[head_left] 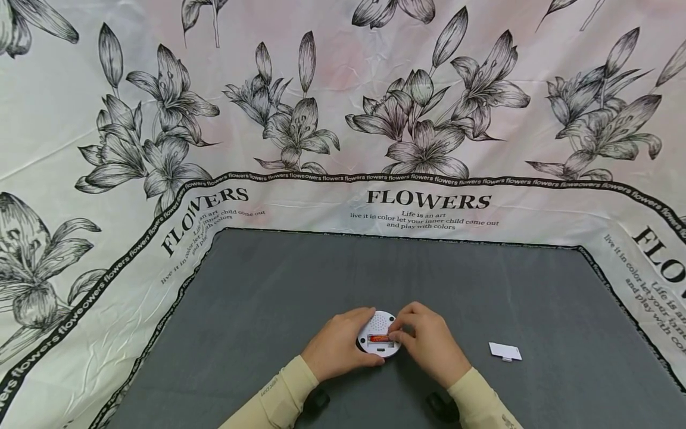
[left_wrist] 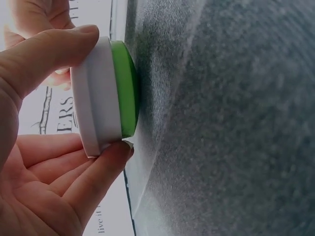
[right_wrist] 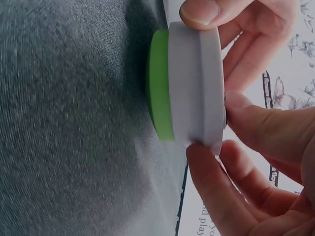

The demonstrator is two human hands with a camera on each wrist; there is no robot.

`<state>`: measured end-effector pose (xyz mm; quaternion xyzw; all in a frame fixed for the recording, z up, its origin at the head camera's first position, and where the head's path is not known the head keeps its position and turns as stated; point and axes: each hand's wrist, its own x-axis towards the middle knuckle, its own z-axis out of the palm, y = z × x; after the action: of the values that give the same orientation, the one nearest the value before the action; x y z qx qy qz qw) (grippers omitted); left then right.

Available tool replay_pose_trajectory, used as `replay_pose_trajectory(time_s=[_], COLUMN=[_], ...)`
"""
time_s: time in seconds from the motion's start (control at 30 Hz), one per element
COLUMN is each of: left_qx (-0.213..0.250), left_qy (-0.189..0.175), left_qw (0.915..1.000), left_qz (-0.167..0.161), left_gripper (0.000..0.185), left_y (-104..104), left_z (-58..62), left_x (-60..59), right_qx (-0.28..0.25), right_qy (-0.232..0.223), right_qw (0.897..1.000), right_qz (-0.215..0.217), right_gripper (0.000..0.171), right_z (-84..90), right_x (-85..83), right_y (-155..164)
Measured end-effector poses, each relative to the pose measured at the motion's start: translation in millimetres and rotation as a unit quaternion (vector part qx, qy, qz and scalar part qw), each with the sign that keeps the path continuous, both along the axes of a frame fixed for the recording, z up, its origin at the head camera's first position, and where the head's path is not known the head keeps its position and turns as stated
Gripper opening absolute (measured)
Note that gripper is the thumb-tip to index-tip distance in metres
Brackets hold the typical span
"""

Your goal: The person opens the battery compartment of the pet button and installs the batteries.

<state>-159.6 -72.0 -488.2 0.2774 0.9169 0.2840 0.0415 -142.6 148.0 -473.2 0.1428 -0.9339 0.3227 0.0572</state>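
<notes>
Two hands on one small round device (head_left: 378, 336), near the front edge of the grey cloth (head_left: 268, 298), face down on its green front, white back uppermost. Open battery bay in that back, holding one red-orange battery (head_left: 379, 339), lying across the bay; speaker holes above it.

Farthest left, patterned flower sheet (head_left: 107, 149) framing the grey cloth on three sides. Then cream sleeve (head_left: 278, 393) angling in from the lower edge, leading to the left hand (head_left: 337, 348): curled round the device's left rim, thumb on the far edge, fingers on the near edge, palm turned towards the middle. Same grip from the left wrist view: device (left_wrist: 101, 96) pinched by its white wall between thumb above and fingertip below, green front against the cloth (left_wrist: 221, 123), remaining fingers loosely bent underneath.

Next, right hand (head_left: 426, 345), coming in from the opposite side, wrist low, knuckles raised, fingers bent over the battery bay with tips touching the battery end or the bay's right edge; exactly which, impossible to tell. From the right wrist view, device (right_wrist: 189, 86) gripped at its white rim by a lower finger, another fingertip pressed on the back face, left thumb on the far rim.

Farthest right, well apart from both hands, small white battery cover (head_left: 505, 351), flat on the cloth, tab towards the front.
</notes>
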Motion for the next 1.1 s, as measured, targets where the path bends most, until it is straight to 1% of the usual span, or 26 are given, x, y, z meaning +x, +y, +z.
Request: replay_pose_trajectory(time_s=[0.13,0.27,0.43,0.53,0.67,0.83,0.97,1.1], left_qx=[0.002,-0.001,-0.004,-0.004,-0.003,0.000,0.007,0.007], left_qy=[-0.002,0.002,0.013,0.013,0.010,-0.001,-0.007,-0.017], left_qw=[1.0000,1.0000,0.9998,0.9998,0.9999,1.0000,0.9999,0.9998], left_qz=[-0.003,-0.004,-0.012,-0.015,-0.009,-0.003,-0.003,0.006], left_gripper=[0.089,0.089,0.088,0.088,0.090,0.090,0.090,0.091], left_y=[1,2,6,7,6,4,4,4], left_z=[1.1,1.9,3.1,3.8,3.4,2.2,1.5,-1.1], left_x=[0.7,2.1,4.7,5.8,4.5,2.1,1.6,2.3], right_qx=[-0.005,-0.013,-0.005,-0.004,-0.009,-0.013,-0.015,-0.011], right_qy=[-0.020,-0.036,-0.034,-0.032,-0.038,-0.057,-0.063,-0.070], right_qw=[1.000,0.999,0.999,0.999,0.999,0.998,0.998,0.997], right_qz=[-0.002,-0.009,-0.028,-0.034,-0.030,-0.027,-0.020,-0.013], right_gripper=[0.019,0.025,0.032,0.034,0.033,0.029,0.023,0.021], right_z=[2.6,3.5,3.8,3.7,3.7,6.7,9.6,9.9], right_x=[1.5,2.9,3.3,3.4,3.0,2.5,5.4,10.4], right_y=[-2,-4,-4,-4,-4,0,11,25])
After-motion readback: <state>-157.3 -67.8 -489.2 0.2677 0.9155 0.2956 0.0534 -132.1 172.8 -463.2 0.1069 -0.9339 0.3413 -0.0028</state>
